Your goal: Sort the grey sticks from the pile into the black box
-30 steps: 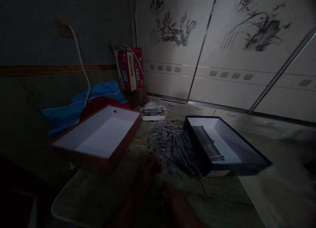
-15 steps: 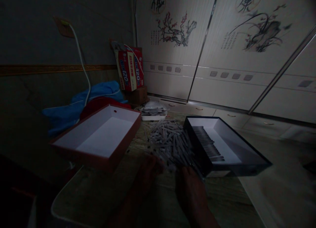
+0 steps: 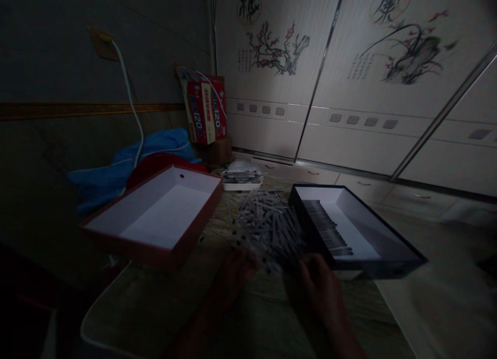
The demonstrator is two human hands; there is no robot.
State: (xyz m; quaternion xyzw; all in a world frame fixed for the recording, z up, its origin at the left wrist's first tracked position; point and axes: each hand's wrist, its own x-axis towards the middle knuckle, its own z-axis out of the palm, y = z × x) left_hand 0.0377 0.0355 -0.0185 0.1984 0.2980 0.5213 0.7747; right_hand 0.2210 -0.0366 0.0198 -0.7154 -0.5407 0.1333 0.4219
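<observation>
my left hand (image 3: 236,270) was low over the table (image 3: 128,307), its fingers curled near the close edge of a heap of slim grey pieces (image 3: 267,221). in that dim light i could not tell whether its fingertips were apart or together, or whether they held anything. my right hand (image 3: 321,280) was at the heap's near right edge, just beside the near left corner of the dark box (image 3: 382,270), its fingers bent towards the pieces; whether they were closed on one, i could not tell either.

the heap lay loose on the table between the dark box and the red box (image 3: 155,255), its pieces pointing every way. inside the dark box, a row of slim dark pieces (image 3: 328,227) lay side by side along the left wall, with pale floor to their right. the red box stood open on my left, its pale inside bare. beyond the heap, a white tray (image 3: 243,186) held more slim pieces, with clear plastic (image 3: 243,166) behind them. a blue cloth (image 3: 155,145) lay behind the red box.
</observation>
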